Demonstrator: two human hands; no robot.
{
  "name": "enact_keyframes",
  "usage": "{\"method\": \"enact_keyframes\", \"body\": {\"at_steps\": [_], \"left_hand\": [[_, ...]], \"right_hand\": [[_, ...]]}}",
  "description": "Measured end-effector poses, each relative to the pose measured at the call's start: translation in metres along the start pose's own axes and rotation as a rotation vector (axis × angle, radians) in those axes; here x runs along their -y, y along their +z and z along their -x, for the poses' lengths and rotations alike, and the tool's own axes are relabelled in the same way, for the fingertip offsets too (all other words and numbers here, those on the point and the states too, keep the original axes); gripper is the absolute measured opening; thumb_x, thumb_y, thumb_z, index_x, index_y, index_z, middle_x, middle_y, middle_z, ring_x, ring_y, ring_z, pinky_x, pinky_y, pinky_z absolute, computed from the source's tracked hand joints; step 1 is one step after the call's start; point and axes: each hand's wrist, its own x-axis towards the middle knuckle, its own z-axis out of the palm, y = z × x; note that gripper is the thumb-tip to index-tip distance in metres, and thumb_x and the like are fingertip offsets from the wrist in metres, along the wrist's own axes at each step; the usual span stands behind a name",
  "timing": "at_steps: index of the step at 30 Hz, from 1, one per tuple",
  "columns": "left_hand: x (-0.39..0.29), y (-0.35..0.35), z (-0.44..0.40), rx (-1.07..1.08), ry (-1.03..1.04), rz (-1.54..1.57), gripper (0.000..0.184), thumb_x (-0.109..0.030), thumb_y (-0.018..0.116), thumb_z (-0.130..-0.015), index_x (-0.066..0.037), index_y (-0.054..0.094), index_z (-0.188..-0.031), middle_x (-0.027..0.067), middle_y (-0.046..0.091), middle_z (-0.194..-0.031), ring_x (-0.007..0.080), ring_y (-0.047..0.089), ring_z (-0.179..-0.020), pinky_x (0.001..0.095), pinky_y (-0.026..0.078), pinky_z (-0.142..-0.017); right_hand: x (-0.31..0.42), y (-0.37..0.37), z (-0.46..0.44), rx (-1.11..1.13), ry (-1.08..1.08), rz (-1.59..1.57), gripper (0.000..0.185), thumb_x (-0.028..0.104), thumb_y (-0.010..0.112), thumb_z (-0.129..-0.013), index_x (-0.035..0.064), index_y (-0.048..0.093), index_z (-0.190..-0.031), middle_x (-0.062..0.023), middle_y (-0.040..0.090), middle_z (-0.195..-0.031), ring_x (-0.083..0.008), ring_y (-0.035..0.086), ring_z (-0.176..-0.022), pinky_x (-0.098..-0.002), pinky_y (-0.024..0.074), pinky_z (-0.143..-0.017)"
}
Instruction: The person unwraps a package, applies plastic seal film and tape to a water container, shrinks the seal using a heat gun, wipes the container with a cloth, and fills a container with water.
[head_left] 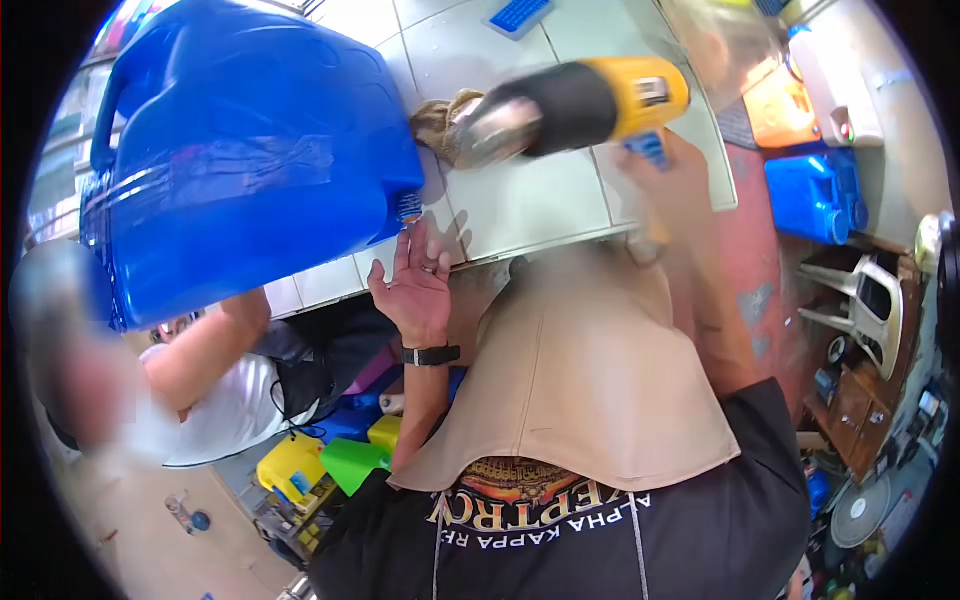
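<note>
My right hand point(672, 172) is closed around the handle of a yellow and black heat gun point(578, 108), whose blurred metal nozzle points left over a white tiled counter point(530, 205). A big blue jerrycan point(260, 165) lies on its side at the counter's left, clear tape across it. Just below its threaded neck point(409, 207), my left hand point(412, 292) is palm up with fingers apart, holding nothing; whether a fingertip touches the neck I cannot tell. Beyond the nozzle, a crumpled brown rag point(440, 125) lies against the jerrycan.
A co-worker in a white shirt point(235, 415) has an arm point(205, 350) by the jerrycan's lower edge. A blue plastic piece point(517, 16) lies at the counter's back. Blue jugs point(805, 198), an orange container point(780, 105) and a white plastic chair point(875, 300) stand at right; yellow jugs point(292, 468) lower left.
</note>
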Motion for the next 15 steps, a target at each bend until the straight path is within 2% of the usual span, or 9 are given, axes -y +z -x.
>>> {"method": "enact_keyframes", "body": {"at_steps": [1,3,4,6,7,10,15], "left_hand": [[-0.001,0.003,0.001,0.043,0.004,0.051,0.07,-0.054,0.048,-0.089,-0.004,0.043,-0.138,0.009,0.056,-0.133,0.0255,0.06,-0.107,0.0414,0.047,-0.092],[-0.001,0.006,0.0,0.08,0.015,0.106,0.072,-0.052,0.049,-0.089,-0.002,0.038,-0.14,0.0122,0.052,-0.137,0.0253,0.059,-0.11,0.0412,0.048,-0.094],[0.0,0.008,0.0,0.115,0.004,0.134,0.075,-0.049,0.051,-0.09,0.001,0.033,-0.142,0.0153,0.049,-0.141,0.0251,0.059,-0.112,0.0409,0.048,-0.096],[0.001,0.012,0.0,0.138,-0.002,0.195,0.074,-0.048,0.053,-0.089,0.001,0.033,-0.142,0.0161,0.048,-0.142,0.026,0.059,-0.112,0.0418,0.048,-0.096],[0.001,0.013,0.0,0.158,-0.015,0.237,0.073,-0.047,0.055,-0.089,0.001,0.034,-0.141,0.0169,0.047,-0.142,0.0269,0.059,-0.113,0.0426,0.048,-0.095],[0.003,0.007,-0.008,0.212,-0.053,0.325,0.071,-0.044,0.057,-0.088,0.0,0.034,-0.138,0.0174,0.047,-0.142,0.0293,0.058,-0.114,0.0439,0.047,-0.095],[0.009,0.008,-0.008,0.264,-0.017,0.341,0.067,-0.042,0.058,-0.088,-0.001,0.037,-0.136,0.0169,0.048,-0.139,0.0306,0.057,-0.115,0.0436,0.047,-0.093]], "right_hand": [[-0.007,-0.017,-0.004,0.014,-0.021,0.011,0.041,0.042,0.076,-0.079,0.0057,0.066,-0.095,-0.0054,0.066,-0.07,-0.0185,0.066,-0.061,-0.0322,0.0519,-0.055],[-0.007,-0.042,-0.012,0.267,0.413,-0.597,0.046,0.049,0.069,-0.087,0.0049,0.064,-0.1,-0.0012,0.061,-0.068,-0.0104,0.061,-0.058,-0.0257,0.0491,-0.049],[-0.001,-0.045,-0.014,0.278,0.4,-0.584,0.046,0.049,0.069,-0.087,0.0049,0.064,-0.1,-0.0012,0.061,-0.068,-0.0104,0.061,-0.058,-0.0257,0.0491,-0.049],[0.012,-0.054,-0.018,0.173,0.419,-0.612,0.052,0.054,0.061,-0.092,0.0038,0.061,-0.106,-0.0011,0.059,-0.069,-0.009,0.059,-0.056,-0.0207,0.047,-0.047],[0.002,-0.055,-0.026,0.138,0.455,-0.617,0.057,0.057,0.061,-0.091,0.0037,0.059,-0.11,-0.0017,0.059,-0.072,-0.0101,0.059,-0.056,-0.0215,0.0475,-0.047],[-0.014,-0.058,-0.047,0.249,0.407,-0.686,0.056,0.057,0.061,-0.091,0.0039,0.059,-0.109,-0.0021,0.059,-0.072,-0.0105,0.059,-0.056,-0.022,0.0476,-0.048],[-0.01,-0.051,-0.066,0.217,0.39,-0.613,0.055,0.056,0.062,-0.091,0.0046,0.06,-0.11,-0.0032,0.061,-0.074,-0.0118,0.059,-0.057,-0.024,0.0483,-0.051]]}}
